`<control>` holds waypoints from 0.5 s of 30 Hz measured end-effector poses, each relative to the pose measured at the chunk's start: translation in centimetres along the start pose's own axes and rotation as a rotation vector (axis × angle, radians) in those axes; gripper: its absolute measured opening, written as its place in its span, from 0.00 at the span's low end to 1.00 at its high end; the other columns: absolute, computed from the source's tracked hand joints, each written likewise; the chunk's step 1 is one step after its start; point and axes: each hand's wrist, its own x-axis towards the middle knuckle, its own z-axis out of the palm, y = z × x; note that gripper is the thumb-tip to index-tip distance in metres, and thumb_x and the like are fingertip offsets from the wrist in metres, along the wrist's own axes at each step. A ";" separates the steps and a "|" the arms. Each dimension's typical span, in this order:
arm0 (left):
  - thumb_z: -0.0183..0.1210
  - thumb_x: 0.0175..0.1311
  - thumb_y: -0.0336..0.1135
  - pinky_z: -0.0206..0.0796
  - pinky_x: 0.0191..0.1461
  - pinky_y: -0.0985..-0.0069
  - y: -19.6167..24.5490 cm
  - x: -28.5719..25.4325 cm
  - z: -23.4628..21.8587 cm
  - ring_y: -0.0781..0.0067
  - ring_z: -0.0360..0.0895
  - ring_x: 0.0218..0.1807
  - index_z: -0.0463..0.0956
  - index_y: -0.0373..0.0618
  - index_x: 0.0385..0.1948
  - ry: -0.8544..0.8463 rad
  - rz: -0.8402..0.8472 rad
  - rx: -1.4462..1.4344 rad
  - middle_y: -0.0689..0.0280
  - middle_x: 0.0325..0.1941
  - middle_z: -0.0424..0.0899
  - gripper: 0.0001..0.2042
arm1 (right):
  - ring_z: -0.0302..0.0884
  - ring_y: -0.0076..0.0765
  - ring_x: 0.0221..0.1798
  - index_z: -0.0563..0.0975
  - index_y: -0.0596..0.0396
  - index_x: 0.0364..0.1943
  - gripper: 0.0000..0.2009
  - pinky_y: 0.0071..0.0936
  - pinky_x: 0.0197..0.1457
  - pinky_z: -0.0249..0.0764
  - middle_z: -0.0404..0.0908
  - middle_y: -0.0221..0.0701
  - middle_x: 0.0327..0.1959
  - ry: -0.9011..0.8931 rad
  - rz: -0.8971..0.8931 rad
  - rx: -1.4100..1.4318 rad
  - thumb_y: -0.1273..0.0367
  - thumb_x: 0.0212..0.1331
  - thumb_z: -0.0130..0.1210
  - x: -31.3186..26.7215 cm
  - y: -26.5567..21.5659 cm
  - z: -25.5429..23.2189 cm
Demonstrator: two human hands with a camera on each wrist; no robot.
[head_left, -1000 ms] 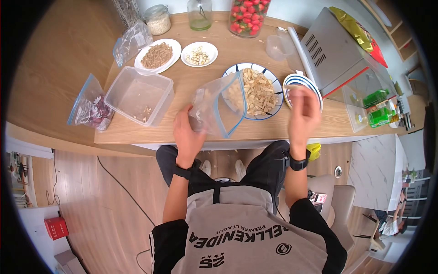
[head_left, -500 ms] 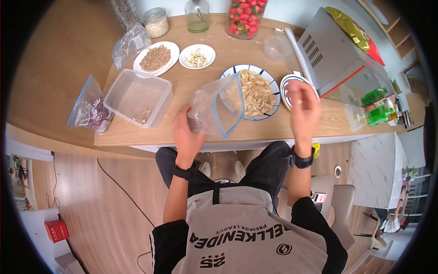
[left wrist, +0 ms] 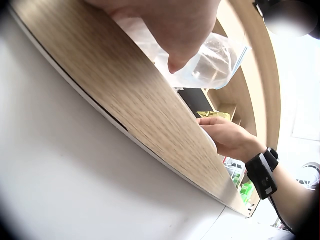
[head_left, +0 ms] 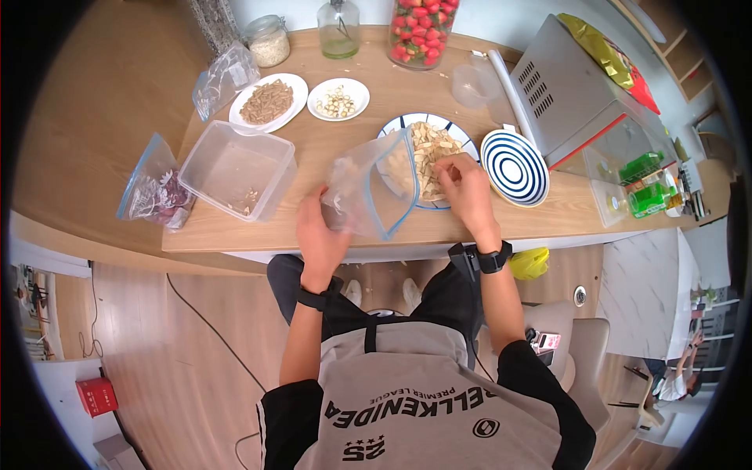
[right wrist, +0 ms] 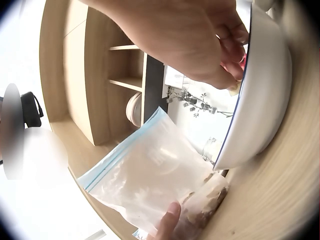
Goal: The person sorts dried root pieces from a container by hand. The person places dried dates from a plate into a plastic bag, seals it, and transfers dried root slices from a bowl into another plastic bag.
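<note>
My left hand (head_left: 321, 241) grips the lower side of a clear zip bag (head_left: 352, 185) whose blue-edged mouth stands open towards the right. In the right wrist view, the left thumb presses on the bag (right wrist: 150, 170), with some brownish pieces low in it. Beside the bag's mouth stands a white bowl (head_left: 390, 123) with blue lines, heaped with pale dried slices (head_left: 436, 145). My right hand (head_left: 468, 197) reaches over the bowl's near right side, fingers curled down at the slices. In the right wrist view, its fingertips pinch a pale slice (right wrist: 233, 90) just inside the rim.
A blue-striped bowl (head_left: 515, 168) sits to the right, near a grey appliance (head_left: 560, 86). Leftward are a plastic tub (head_left: 274, 188) with a few bits and a bag of dark pieces (head_left: 160, 188). Behind stand two white plates (head_left: 294, 117) (head_left: 338, 117) and a strawberry-filled jar (head_left: 421, 35).
My right hand has moved left from over the blue-striped bowl to the slices in the white bowl, uncovering the striped bowl. My left hand still holds the bag in place.
</note>
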 end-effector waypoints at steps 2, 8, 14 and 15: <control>0.75 0.55 0.43 0.70 0.60 0.57 0.0 0.1 -0.1 0.44 0.78 0.55 0.74 0.36 0.58 0.002 0.010 0.011 0.49 0.52 0.82 0.32 | 0.82 0.41 0.32 0.83 0.62 0.39 0.05 0.34 0.39 0.77 0.86 0.39 0.33 0.041 -0.010 0.016 0.74 0.62 0.63 -0.1 0.1 -0.1; 0.75 0.56 0.43 0.70 0.61 0.56 0.0 0.0 -0.1 0.44 0.78 0.56 0.74 0.36 0.58 0.003 0.006 0.031 0.49 0.53 0.82 0.31 | 0.82 0.24 0.36 0.83 0.61 0.44 0.07 0.25 0.41 0.77 0.87 0.34 0.40 0.184 0.038 0.252 0.76 0.64 0.63 -0.5 -1.6 -2.2; 0.74 0.56 0.43 0.69 0.61 0.57 0.3 0.3 0.0 0.44 0.78 0.56 0.74 0.36 0.57 -0.008 -0.007 0.008 0.49 0.53 0.82 0.30 | 0.81 0.23 0.40 0.80 0.64 0.48 0.08 0.23 0.46 0.78 0.86 0.35 0.41 0.775 -0.174 0.631 0.77 0.66 0.62 -1.8 -7.5 -5.7; 0.74 0.56 0.43 0.69 0.61 0.57 0.2 0.2 0.0 0.44 0.78 0.56 0.74 0.36 0.58 0.000 -0.003 0.009 0.49 0.52 0.82 0.30 | 0.81 0.24 0.41 0.81 0.64 0.47 0.08 0.23 0.47 0.78 0.85 0.35 0.42 0.627 -0.234 0.547 0.78 0.66 0.62 -2.1 -7.5 -5.3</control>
